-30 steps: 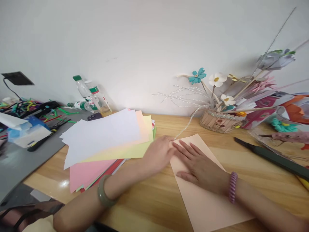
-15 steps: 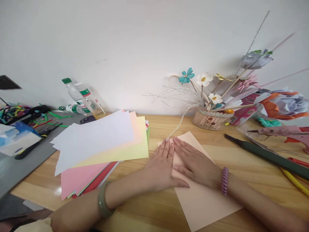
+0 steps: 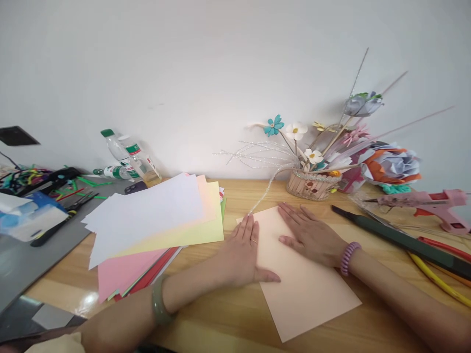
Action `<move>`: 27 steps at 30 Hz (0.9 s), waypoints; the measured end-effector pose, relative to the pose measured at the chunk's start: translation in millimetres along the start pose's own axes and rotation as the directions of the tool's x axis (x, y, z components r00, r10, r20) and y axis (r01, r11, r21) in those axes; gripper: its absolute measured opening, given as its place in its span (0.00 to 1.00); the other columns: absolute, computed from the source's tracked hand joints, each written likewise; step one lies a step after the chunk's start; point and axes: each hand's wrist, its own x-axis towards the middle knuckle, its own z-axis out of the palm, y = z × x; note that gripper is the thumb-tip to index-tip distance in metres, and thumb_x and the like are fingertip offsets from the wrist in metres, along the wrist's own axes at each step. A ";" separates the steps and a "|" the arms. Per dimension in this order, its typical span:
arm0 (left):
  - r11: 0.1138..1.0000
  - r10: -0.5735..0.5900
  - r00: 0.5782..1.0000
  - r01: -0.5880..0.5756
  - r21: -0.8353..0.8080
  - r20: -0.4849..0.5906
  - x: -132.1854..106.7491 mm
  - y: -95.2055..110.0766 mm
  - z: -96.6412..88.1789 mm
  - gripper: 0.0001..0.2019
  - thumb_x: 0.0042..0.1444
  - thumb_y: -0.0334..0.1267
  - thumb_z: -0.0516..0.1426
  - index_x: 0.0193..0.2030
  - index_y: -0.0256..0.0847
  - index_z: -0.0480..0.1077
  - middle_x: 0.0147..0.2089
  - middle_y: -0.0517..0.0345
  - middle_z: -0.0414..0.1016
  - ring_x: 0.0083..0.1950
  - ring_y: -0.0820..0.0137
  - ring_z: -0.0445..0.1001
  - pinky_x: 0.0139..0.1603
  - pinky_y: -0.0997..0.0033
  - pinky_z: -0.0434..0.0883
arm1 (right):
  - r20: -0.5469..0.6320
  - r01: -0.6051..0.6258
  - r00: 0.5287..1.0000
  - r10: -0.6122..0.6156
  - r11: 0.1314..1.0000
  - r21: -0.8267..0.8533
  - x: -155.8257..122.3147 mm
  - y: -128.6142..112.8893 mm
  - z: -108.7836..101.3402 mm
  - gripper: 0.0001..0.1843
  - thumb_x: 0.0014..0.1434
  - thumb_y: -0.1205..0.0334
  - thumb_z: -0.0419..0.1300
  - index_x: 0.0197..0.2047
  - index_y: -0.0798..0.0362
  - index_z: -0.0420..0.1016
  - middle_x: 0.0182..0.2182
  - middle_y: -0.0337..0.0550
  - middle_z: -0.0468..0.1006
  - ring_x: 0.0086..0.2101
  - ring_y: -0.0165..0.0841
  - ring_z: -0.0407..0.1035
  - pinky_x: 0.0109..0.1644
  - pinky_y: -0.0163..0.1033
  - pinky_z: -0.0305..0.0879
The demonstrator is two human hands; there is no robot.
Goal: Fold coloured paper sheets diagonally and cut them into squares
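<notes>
A peach-coloured sheet of paper (image 3: 294, 294) lies flat on the wooden table in front of me. My left hand (image 3: 241, 252) rests palm down along its left edge, fingers stretched out and thumb lying across the paper. Over the sheet's upper right part my right hand (image 3: 312, 235) lies flat with its fingers extended. Neither hand grips anything. A silvery glitter stem (image 3: 263, 198) curves down from the basket to just beyond my left fingertips.
Left stands a stack of coloured paper (image 3: 154, 215). Behind are plastic bottles (image 3: 138, 159) and a basket of craft flowers (image 3: 312, 185). On the right lie a dark green pointed tool (image 3: 397, 238) and a pink glue gun (image 3: 423, 201). Pliers (image 3: 61, 223) lie far left.
My right hand has slid right across the paper, away from my left hand, which stays at the left edge. The view has shifted slightly to the right.
</notes>
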 end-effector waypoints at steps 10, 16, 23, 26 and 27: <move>1.000 0.018 1.000 -0.018 0.008 -0.014 1.6 -1.9 2.1 0.59 0.46 0.73 0.45 0.67 0.19 0.31 0.68 0.32 0.19 0.68 0.49 0.21 0.67 0.49 0.40 | -0.094 -0.042 0.995 0.035 0.997 -0.071 -0.4 2.6 -23.9 0.24 0.61 0.54 0.56 0.58 0.51 0.61 0.59 0.49 0.60 0.55 0.45 0.58 0.56 0.60 0.54; 0.994 0.037 0.999 -0.035 0.101 -0.019 2.3 0.2 -4.9 0.60 0.45 0.73 0.47 0.67 0.17 0.38 0.68 0.30 0.28 0.69 0.45 0.28 0.66 0.48 0.43 | -0.109 -0.043 0.993 0.038 0.998 -0.044 -5.8 -0.7 -27.2 0.21 0.62 0.56 0.55 0.57 0.51 0.62 0.55 0.48 0.65 0.54 0.43 0.60 0.56 0.60 0.54; 0.977 0.125 0.976 -0.090 0.195 -0.177 31.5 26.0 -47.3 0.21 0.65 0.43 0.45 0.47 0.28 0.72 0.47 0.36 0.75 0.55 0.51 0.68 0.55 0.56 0.62 | -0.080 -0.024 0.997 0.019 0.997 -0.070 -3.2 20.3 -15.8 0.18 0.61 0.57 0.56 0.53 0.52 0.65 0.52 0.47 0.68 0.48 0.40 0.66 0.50 0.54 0.63; 0.966 0.219 0.942 -0.174 0.190 -0.253 58.2 29.1 -45.3 0.19 0.65 0.29 0.40 0.57 0.33 0.64 0.56 0.45 0.69 0.60 0.62 0.64 0.58 0.64 0.59 | -0.071 -0.006 0.998 -0.001 0.996 -0.091 -4.9 21.7 -18.5 0.17 0.61 0.57 0.56 0.53 0.53 0.66 0.50 0.46 0.69 0.46 0.38 0.67 0.48 0.52 0.65; 0.962 0.243 0.931 -0.197 0.188 -0.271 65.9 27.4 -40.8 0.19 0.65 0.29 0.40 0.60 0.33 0.61 0.59 0.47 0.67 0.63 0.64 0.60 0.60 0.65 0.56 | -0.069 0.003 0.998 -0.009 0.995 -0.098 -6.3 21.2 -19.1 0.18 0.61 0.57 0.56 0.53 0.53 0.66 0.50 0.46 0.69 0.45 0.38 0.67 0.48 0.51 0.65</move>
